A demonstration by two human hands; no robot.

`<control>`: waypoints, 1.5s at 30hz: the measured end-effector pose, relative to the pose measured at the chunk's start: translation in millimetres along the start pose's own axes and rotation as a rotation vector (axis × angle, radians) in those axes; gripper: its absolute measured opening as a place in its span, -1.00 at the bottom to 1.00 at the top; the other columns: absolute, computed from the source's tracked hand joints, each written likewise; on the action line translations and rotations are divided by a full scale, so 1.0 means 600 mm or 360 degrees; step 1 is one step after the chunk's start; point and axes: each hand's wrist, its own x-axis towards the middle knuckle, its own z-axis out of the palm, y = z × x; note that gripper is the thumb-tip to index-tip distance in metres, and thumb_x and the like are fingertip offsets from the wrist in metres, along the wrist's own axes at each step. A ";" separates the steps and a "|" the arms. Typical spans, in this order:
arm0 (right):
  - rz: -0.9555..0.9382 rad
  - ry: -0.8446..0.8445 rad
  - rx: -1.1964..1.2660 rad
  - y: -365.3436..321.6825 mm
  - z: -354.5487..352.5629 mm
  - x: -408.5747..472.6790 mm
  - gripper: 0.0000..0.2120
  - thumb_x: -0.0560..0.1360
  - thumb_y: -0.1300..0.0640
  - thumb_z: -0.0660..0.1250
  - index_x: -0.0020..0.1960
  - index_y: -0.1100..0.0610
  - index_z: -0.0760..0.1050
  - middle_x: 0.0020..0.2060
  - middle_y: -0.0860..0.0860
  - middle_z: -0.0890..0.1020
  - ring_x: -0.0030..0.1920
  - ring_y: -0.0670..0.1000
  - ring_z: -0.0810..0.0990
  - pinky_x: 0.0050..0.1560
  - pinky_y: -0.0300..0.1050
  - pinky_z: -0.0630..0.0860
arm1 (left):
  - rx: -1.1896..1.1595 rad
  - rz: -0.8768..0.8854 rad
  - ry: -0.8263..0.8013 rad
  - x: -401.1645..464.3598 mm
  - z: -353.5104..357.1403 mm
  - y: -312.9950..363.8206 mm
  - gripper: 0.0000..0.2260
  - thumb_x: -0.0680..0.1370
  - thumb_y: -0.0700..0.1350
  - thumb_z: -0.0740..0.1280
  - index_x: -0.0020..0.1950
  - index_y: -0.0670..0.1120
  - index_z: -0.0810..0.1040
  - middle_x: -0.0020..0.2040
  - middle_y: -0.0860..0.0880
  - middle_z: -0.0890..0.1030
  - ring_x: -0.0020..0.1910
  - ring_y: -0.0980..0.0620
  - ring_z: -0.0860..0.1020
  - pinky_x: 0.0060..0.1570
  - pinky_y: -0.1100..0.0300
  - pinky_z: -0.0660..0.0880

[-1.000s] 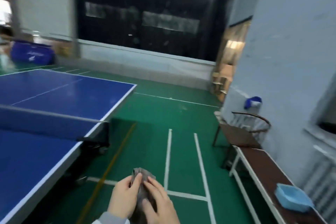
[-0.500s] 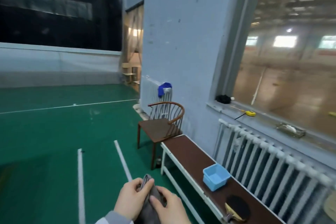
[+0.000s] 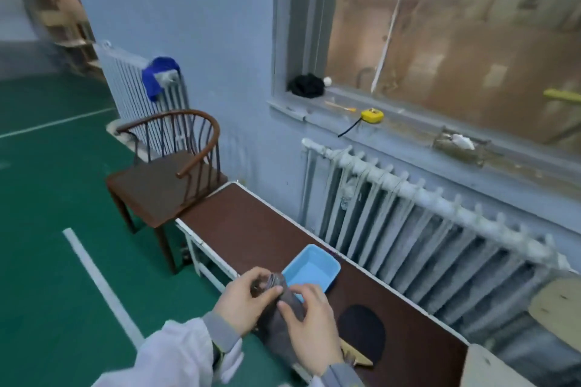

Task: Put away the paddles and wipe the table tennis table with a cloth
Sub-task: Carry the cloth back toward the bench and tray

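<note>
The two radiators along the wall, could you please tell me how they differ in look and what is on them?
The far radiator behind the chair looks clean and white, with a blue cloth draped over it. The near radiator under the windowsill looks grey and grimy and carries nothing. Both are ribbed and stand against the blue wall.

view: swung right since 1.0 s ago; blue table tennis table gone from sight, wall-side table point(image 3: 251, 229) now near and central
hands: left hand point(image 3: 243, 305) and right hand point(image 3: 309, 324), earlier over green floor, now over table edge
cloth point(image 3: 279, 317): now just near side of blue tray point(image 3: 327, 264)
paddle point(image 3: 361, 331): came into sight, beside right hand
</note>
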 end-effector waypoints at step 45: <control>0.0914 0.0844 0.0434 0.018 -0.110 0.061 -0.78 0.54 0.05 0.36 -0.27 -0.13 0.59 -0.38 -0.23 0.63 -0.32 -0.32 0.54 -0.20 -0.40 0.42 | -0.0214 0.0105 -0.0949 0.214 0.211 0.120 -0.80 0.58 -0.23 0.33 -0.20 0.00 0.59 -0.30 0.02 0.62 -0.23 0.03 0.59 -0.09 0.16 0.52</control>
